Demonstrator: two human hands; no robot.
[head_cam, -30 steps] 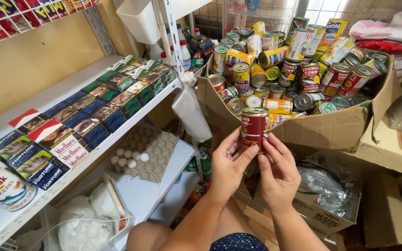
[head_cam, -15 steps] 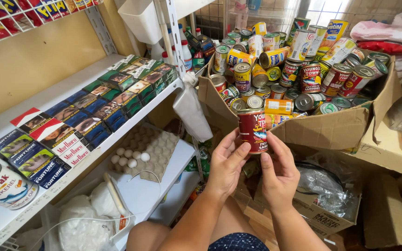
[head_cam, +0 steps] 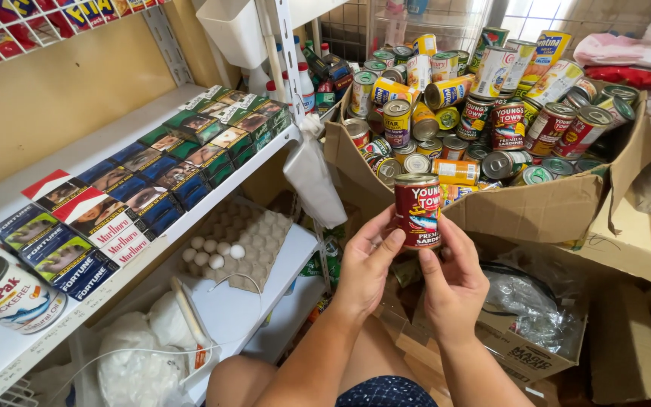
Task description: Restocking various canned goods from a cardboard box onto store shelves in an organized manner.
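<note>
From my head camera, my left hand (head_cam: 368,260) and right hand (head_cam: 453,280) pinch a red can (head_cam: 417,210) upright between them, just before the cardboard box (head_cam: 544,211) edge, open room below, shelf (head_cam: 212,200) left

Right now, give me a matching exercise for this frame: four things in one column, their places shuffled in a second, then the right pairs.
Things:
1. red can
2. eggs
3. flat packs
4. can pile

Places:
A. in the cardboard box
B. in rows on the white shelf
C. between the left hand and right hand
D. on the grey tray on the lower shelf

Pairs: 1-C, 2-D, 3-B, 4-A
</note>
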